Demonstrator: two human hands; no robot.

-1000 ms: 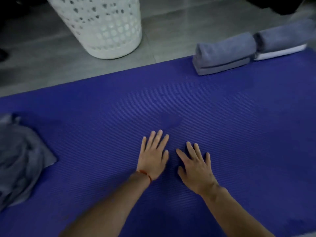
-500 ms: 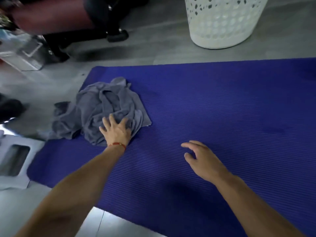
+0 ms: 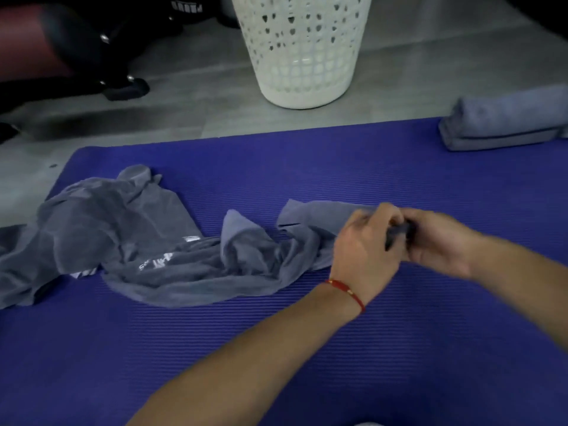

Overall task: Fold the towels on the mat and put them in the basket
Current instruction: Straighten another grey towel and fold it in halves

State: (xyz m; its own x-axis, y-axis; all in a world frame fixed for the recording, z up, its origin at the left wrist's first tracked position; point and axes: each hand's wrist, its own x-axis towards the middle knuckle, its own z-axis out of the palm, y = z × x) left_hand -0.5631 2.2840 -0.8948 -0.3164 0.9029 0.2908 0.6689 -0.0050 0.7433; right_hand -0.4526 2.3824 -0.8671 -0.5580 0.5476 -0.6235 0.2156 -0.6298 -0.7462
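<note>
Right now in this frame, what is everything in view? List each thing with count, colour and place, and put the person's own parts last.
ribbed foam mat: one, blue-purple, on the floor, filling the lower frame.
crumpled cloth towel: one, grey, pulled out across the mat's middle, one end in both hands.
heaped cloth towels: count unclear, grey, at the mat's left end.
folded cloth towels: a stack, count unclear, grey, at the mat's far right edge.
perforated plastic basket: one, white, on the floor beyond the mat.
tiled floor: grey, beyond the mat.
dark furniture: blurred, top left.
red string bracelet: one, left wrist.
left hand: grips the towel's end.
right hand: grips the same end.
</note>
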